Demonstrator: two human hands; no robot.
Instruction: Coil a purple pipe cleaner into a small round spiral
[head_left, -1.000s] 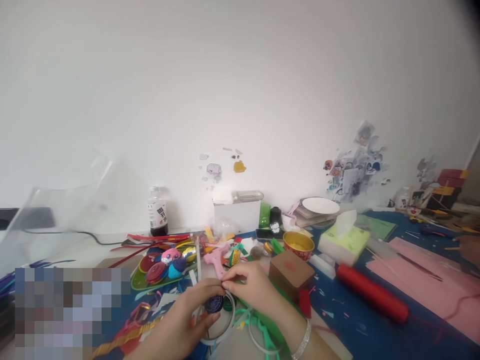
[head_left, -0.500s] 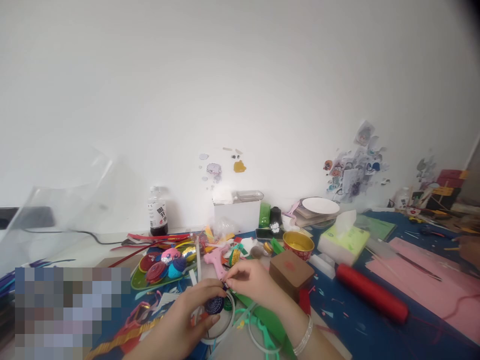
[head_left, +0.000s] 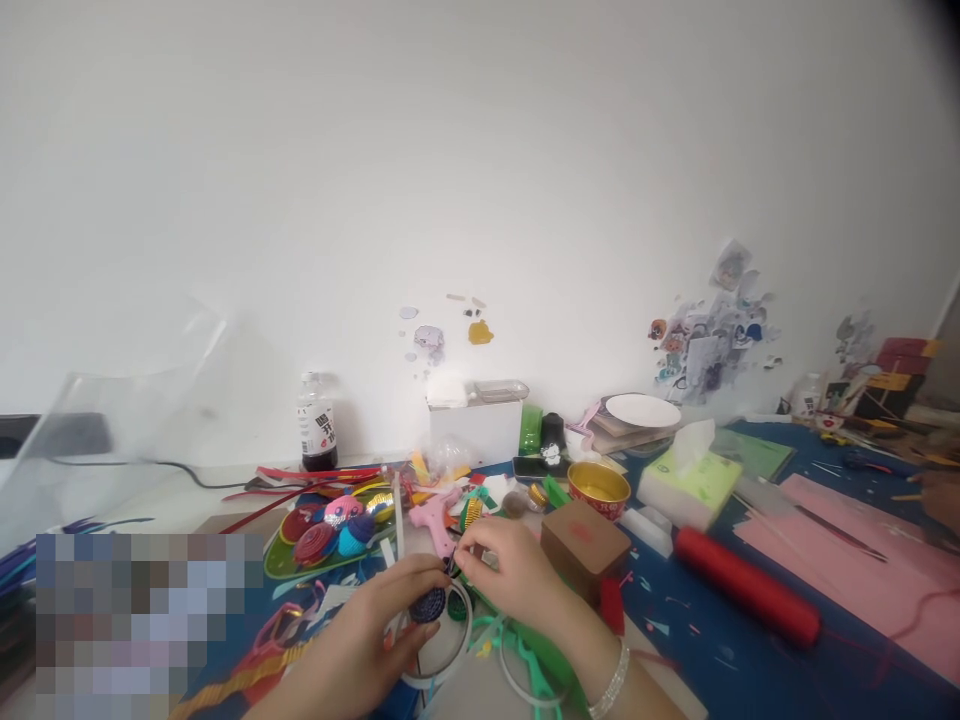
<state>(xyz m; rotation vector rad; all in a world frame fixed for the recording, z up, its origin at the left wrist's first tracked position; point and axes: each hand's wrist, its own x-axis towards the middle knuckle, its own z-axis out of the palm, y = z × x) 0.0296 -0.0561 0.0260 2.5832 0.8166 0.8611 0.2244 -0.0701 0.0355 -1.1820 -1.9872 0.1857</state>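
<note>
My left hand (head_left: 375, 625) grips a dark blue coiled paper disc (head_left: 429, 604) between thumb and fingers, low in the middle of the view. My right hand (head_left: 514, 575), with a silver bracelet at the wrist, pinches the loose end of that coil at its top edge. Both hands hover over a white ring (head_left: 450, 655) lying on the table. A small green coil (head_left: 457, 606) sits just right of the blue disc. A pink glue gun (head_left: 435, 520) lies just behind the hands.
A green tray (head_left: 285, 565) holds several coloured paper coils. Nearby stand a brown box (head_left: 583, 545), a gold bowl (head_left: 598, 488), a tissue pack (head_left: 688, 485), a red roll (head_left: 746, 585), a dark bottle (head_left: 316, 422) and a white box (head_left: 474, 428). Pink sheets (head_left: 862, 560) lie right.
My right hand's fingers have shifted slightly at the top of the blue coil. The left hand keeps holding the disc in about the same place.
</note>
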